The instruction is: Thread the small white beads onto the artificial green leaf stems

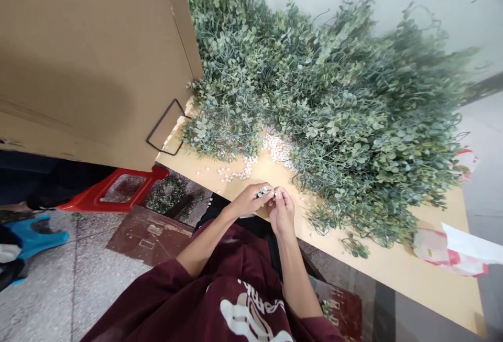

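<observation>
Leafy sprig (262, 192): one, pinched in left hand (249, 200); right hand (282, 211), fingertips together, contents unclear.

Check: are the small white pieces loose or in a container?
Loose: the small white pieces lie scattered directly on the pale yellow tabletop, beside the green leafy stems.

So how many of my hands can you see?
2: your left hand holds a small green sprig; your right hand is beside it, near the table's edge. Some fingers are hidden.
</observation>
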`<state>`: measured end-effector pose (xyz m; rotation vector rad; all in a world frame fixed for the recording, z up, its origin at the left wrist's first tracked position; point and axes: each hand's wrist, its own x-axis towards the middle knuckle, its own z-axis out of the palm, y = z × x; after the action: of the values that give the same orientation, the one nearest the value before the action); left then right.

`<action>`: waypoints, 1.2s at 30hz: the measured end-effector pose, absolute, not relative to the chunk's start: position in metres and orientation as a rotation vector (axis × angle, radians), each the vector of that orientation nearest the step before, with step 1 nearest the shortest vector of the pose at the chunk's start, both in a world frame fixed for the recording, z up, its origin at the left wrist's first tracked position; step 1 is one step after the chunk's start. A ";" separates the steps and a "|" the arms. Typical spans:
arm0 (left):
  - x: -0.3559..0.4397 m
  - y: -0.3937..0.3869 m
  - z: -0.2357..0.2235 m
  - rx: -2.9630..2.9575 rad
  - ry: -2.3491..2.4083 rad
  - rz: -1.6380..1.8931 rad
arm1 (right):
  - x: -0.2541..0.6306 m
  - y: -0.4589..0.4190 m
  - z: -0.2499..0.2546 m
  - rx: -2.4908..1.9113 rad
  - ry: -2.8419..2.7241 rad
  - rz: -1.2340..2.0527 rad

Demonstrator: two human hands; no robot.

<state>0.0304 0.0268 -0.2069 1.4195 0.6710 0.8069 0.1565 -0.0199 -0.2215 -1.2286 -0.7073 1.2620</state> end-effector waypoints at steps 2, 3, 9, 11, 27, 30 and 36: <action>0.030 0.027 -0.208 1.394 0.656 0.820 | 0.155 -0.018 -0.220 -1.214 -0.692 1.269; 0.030 0.027 -0.208 1.384 0.654 0.826 | 0.154 -0.018 -0.219 -1.207 -0.694 1.275; 0.029 0.027 -0.210 1.391 0.697 0.843 | 0.156 -0.014 -0.217 -1.247 -0.769 1.278; 0.030 0.028 -0.209 1.395 0.712 0.840 | 0.158 -0.013 -0.218 -1.257 -0.782 1.273; 0.046 0.027 -0.208 1.437 0.904 0.891 | 0.168 -0.004 -0.228 -1.207 -0.791 1.087; 0.047 0.026 -0.209 1.434 0.912 0.908 | 0.173 -0.005 -0.226 -1.254 -0.924 1.044; 0.049 0.024 -0.215 1.326 1.035 1.000 | 0.190 0.013 -0.215 -1.385 -1.360 0.927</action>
<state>0.0493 0.0240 -0.2147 1.3262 1.0347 0.9998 0.1900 0.0135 -0.2150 -1.3848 -1.3597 0.9269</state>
